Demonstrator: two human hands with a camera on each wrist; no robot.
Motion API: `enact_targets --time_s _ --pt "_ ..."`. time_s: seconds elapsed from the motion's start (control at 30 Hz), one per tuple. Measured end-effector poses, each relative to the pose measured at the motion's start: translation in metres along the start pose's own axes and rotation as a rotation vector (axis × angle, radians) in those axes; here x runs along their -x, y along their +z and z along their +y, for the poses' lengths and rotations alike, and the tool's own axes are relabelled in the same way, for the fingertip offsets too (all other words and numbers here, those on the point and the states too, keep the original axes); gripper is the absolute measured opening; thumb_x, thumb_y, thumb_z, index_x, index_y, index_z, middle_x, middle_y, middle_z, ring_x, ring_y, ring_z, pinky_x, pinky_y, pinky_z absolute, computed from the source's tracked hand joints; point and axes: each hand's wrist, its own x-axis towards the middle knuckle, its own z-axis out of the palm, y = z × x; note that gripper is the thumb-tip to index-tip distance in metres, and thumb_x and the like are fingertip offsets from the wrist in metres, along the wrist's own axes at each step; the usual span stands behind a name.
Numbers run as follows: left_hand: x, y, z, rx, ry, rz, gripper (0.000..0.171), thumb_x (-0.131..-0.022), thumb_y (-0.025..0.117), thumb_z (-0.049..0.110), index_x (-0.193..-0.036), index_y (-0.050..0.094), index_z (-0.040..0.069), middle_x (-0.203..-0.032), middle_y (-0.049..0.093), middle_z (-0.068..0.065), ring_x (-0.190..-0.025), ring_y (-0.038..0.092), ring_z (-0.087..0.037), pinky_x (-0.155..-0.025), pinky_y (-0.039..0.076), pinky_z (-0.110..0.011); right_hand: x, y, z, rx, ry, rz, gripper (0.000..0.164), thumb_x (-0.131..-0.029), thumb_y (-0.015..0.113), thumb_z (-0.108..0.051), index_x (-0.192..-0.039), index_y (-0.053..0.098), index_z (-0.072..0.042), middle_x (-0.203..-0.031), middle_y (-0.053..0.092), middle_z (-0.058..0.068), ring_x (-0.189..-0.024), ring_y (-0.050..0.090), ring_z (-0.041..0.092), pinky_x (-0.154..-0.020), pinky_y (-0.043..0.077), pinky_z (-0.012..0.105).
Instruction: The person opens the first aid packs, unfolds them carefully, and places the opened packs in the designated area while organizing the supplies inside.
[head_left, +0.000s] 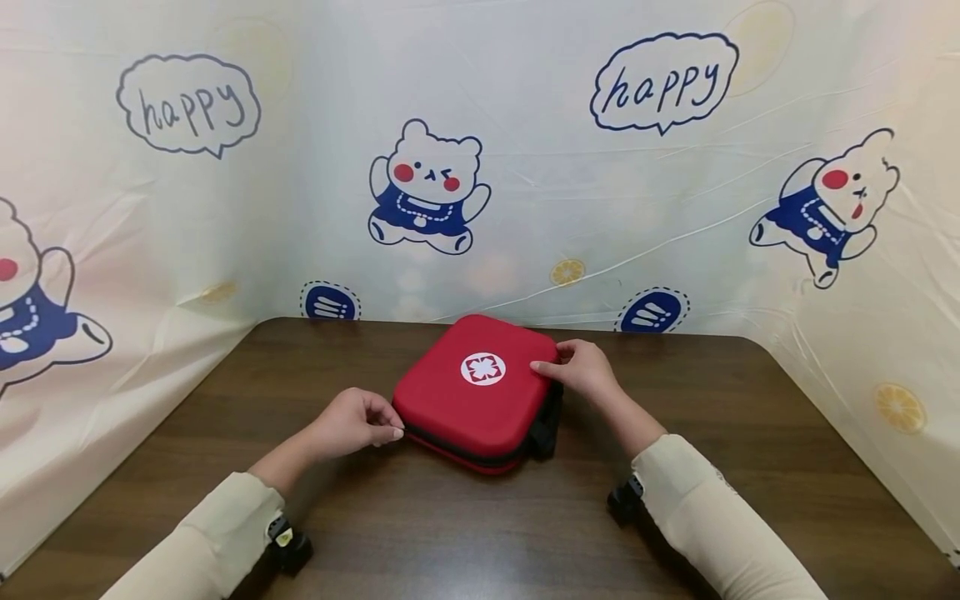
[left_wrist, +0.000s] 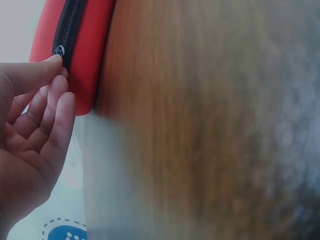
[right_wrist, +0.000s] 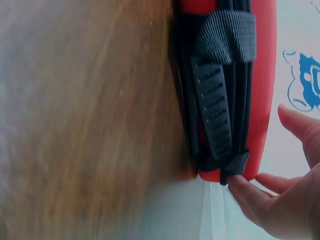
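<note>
A red first-aid case (head_left: 442,392) with a white round emblem (head_left: 483,368) lies on the table, turned at an angle. At its near left corner, my left hand (head_left: 356,425) pinches the zipper pull (left_wrist: 59,50) between thumb and fingertips. The black zipper (left_wrist: 69,22) runs along the case's side and looks closed where it shows. My right hand (head_left: 588,371) holds the right far corner, thumb over the lid and fingertips against the side. Close to those fingers is a black carrying handle (right_wrist: 215,105) with a fabric strap (right_wrist: 227,37).
The dark wooden table (head_left: 450,533) reaches back to a pale printed curtain (head_left: 525,208), which encloses it behind and on both sides. Black wrist devices (head_left: 288,546) sit at both sleeve cuffs, close above the table.
</note>
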Motion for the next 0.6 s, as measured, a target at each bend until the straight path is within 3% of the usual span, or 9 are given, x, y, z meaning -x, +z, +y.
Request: enact_targets --time_s 0.17,0.4,0.6 --pt "0.002 0.000 0.000 0.014 0.001 -0.017 0.008 -0.082 0.078 0.012 -0.080 0.073 0.008 -0.065 0.063 -0.001 -0.058 0.060 -0.021 -0.051 0.052 -0.031 0.002 0.006 -0.002 0.067 -0.027 -0.020 0.077 -0.081 0.078 -0.037 -0.140 0.047 0.003 -0.133 0.056 0.022 -0.117 0.055 0.034 -0.092 0.052 0.045" --pt "0.005 -0.005 -0.003 -0.015 0.011 0.002 0.007 -0.083 0.077 0.011 -0.079 0.072 0.008 -0.062 0.060 0.000 -0.058 0.056 -0.015 -0.052 0.051 -0.029 0.001 0.011 -0.003 0.013 -0.033 -0.026 0.076 -0.082 0.078 -0.030 -0.142 0.045 0.004 -0.135 0.054 0.023 -0.120 0.053 0.036 -0.094 0.050 0.047" --pt "0.004 -0.013 -0.010 -0.017 -0.051 0.023 0.006 -0.084 0.077 0.013 -0.081 0.073 0.009 -0.068 0.063 -0.001 -0.063 0.057 -0.018 -0.055 0.052 -0.032 0.001 0.012 -0.002 -0.019 0.002 -0.031 0.078 -0.082 0.079 -0.029 -0.144 0.042 0.002 -0.137 0.052 0.023 -0.122 0.052 0.036 -0.094 0.050 0.047"
